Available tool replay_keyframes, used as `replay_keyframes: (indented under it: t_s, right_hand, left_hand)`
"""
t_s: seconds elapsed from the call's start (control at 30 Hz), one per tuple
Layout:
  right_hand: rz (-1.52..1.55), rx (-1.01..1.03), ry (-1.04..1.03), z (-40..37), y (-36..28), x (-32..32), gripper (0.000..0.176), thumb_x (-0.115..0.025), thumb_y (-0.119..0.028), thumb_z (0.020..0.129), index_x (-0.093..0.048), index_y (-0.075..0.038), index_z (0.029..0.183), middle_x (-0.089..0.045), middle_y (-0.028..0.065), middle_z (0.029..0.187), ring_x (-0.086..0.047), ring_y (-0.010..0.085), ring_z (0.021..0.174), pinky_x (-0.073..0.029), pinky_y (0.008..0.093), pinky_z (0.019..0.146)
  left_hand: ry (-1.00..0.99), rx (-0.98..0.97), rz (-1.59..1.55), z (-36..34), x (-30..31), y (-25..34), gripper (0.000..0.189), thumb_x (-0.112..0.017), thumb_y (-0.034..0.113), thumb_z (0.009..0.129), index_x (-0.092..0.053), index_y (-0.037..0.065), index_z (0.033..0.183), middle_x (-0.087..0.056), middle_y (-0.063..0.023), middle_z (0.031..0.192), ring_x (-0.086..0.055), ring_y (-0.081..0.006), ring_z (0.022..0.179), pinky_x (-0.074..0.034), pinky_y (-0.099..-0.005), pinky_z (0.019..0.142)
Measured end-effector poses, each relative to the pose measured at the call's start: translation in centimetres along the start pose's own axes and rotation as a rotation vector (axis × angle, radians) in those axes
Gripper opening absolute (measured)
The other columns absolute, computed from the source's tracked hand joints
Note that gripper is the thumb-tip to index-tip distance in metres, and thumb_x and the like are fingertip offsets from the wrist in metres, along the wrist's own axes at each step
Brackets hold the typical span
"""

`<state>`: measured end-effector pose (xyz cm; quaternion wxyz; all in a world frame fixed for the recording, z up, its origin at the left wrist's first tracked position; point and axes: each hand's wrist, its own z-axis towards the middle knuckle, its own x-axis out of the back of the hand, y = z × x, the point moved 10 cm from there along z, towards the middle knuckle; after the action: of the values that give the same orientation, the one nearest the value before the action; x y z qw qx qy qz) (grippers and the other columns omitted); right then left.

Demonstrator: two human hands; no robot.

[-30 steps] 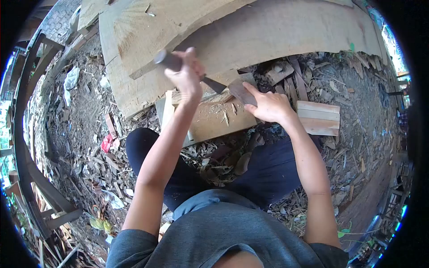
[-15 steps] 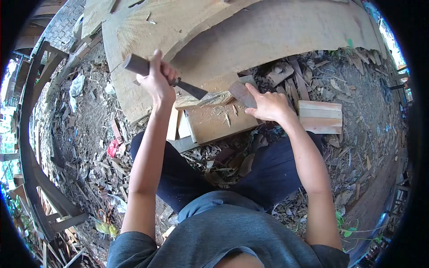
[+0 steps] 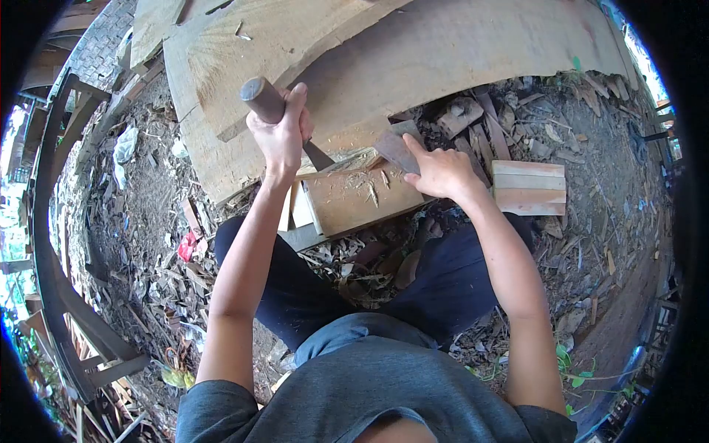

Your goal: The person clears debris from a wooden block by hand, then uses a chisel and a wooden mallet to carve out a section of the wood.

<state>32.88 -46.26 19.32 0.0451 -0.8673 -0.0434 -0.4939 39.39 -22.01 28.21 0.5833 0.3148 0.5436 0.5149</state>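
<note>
My left hand (image 3: 279, 140) is wrapped around the thick round handle of a chisel (image 3: 263, 102). Its metal blade slants down to the right, the tip close to the chipped edge of a light wood piece (image 3: 353, 164). With thumb and forefinger, my right hand (image 3: 445, 173) grips a dark wooden block (image 3: 399, 150) at the right end of that piece. Below them lies a thick wooden board (image 3: 347, 203), sprinkled with chips and shavings.
Large wooden slabs (image 3: 473, 55) spread across the far side. A stack of small boards (image 3: 529, 188) sits to the right of my right hand. Wood scraps and litter cover the ground, with a red wrapper (image 3: 187, 246) at left. A wooden frame (image 3: 48, 214) curves along the left edge.
My left hand and the chisel have shifted right; the handle now stands steeper and the blade sits lower-left against the wood. My right hand keeps its grip, almost unmoved.
</note>
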Motion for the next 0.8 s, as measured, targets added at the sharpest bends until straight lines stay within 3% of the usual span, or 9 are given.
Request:
replay_keyframes:
  t_s: [0.1,0.3,0.4,0.5,0.6,0.67,0.73,0.8]
  right_hand:
    - [0.022,-0.007,0.007,0.0,-0.1,0.1,0.081,-0.057,-0.049,0.087,-0.019,-0.019,0.152,-0.068,0.0215,0.103,-0.066,0.0371,0.097,-0.050,0.0483,0.088]
    - [-0.003,0.023,0.057,0.1,-0.3,0.2,0.080,-0.057,-0.050,0.087,-0.022,-0.017,0.151,-0.069,0.0202,0.096,-0.067,0.0362,0.093,-0.052,0.0476,0.085]
    - [0.005,0.019,0.092,-0.3,-0.3,1.2,0.081,-0.057,-0.052,0.086,-0.023,-0.017,0.150,-0.070,0.0194,0.094,-0.067,0.0382,0.091,-0.051,0.0492,0.084]
    - [0.148,0.016,0.048,-1.1,-0.5,3.1,0.075,-0.058,-0.047,0.088,-0.026,-0.018,0.150,-0.067,0.0224,0.106,-0.065,0.0385,0.099,-0.050,0.0487,0.089]
    - [0.507,0.360,0.703,-6.2,-3.2,12.2,0.071,-0.056,-0.043,0.092,-0.025,-0.015,0.150,-0.069,0.0230,0.097,-0.069,0.0332,0.087,-0.054,0.0401,0.077]
    - [0.699,0.612,0.959,-12.8,-6.2,18.5,0.069,-0.057,-0.035,0.092,-0.027,-0.006,0.148,-0.050,0.0224,0.126,-0.051,0.0319,0.112,-0.041,0.0402,0.094]
    - [0.865,0.722,0.952,-14.6,-8.0,20.2,0.068,-0.057,-0.029,0.092,-0.028,0.002,0.146,-0.031,0.0209,0.151,-0.033,0.0318,0.139,-0.027,0.0411,0.112]
    - [0.750,0.800,1.102,-16.0,-9.6,20.9,0.067,-0.058,-0.029,0.092,-0.030,-0.001,0.146,-0.038,0.0231,0.146,-0.041,0.0299,0.133,-0.032,0.0399,0.110]
  left_hand:
    - [-0.003,-0.020,0.073,0.2,-0.3,0.1,0.024,-0.066,0.009,0.087,-0.045,0.008,0.075,-0.043,-0.0008,0.051,-0.038,-0.0092,0.038,-0.031,-0.0269,0.037]
    - [0.056,-0.033,0.147,0.4,-0.3,-0.6,0.022,-0.069,0.009,0.085,-0.050,0.006,0.074,-0.047,-0.0007,0.052,-0.042,-0.0086,0.039,-0.032,-0.0252,0.037]
    - [0.068,-0.145,0.277,0.3,0.0,-0.7,0.018,-0.070,0.008,0.081,-0.054,0.005,0.075,-0.051,-0.0005,0.054,-0.047,-0.0076,0.042,-0.036,-0.0239,0.039]
    - [0.046,-0.164,0.257,-0.2,0.1,-0.9,0.017,-0.071,0.009,0.079,-0.055,0.006,0.076,-0.052,0.0002,0.055,-0.047,-0.0073,0.043,-0.037,-0.0239,0.040]
    - [0.050,-0.196,0.286,-0.6,-0.2,-0.5,0.016,-0.072,0.010,0.078,-0.056,0.005,0.076,-0.054,0.0006,0.058,-0.051,-0.0074,0.047,-0.039,-0.0233,0.043]
    - [0.005,-0.147,0.374,-0.7,-0.5,-0.7,0.018,-0.073,0.013,0.076,-0.058,0.004,0.077,-0.057,-0.0004,0.063,-0.055,-0.0088,0.054,-0.044,-0.0250,0.050]
    - [-0.006,-0.169,0.346,-1.1,-1.0,0.1,0.020,-0.073,0.014,0.076,-0.056,0.003,0.075,-0.057,-0.0015,0.064,-0.054,-0.0089,0.058,-0.045,-0.0261,0.054]
    - [0.020,-0.257,0.263,-1.6,-1.1,1.1,0.019,-0.070,0.013,0.075,-0.056,0.000,0.074,-0.058,-0.0034,0.065,-0.054,-0.0094,0.063,-0.047,-0.0273,0.061]
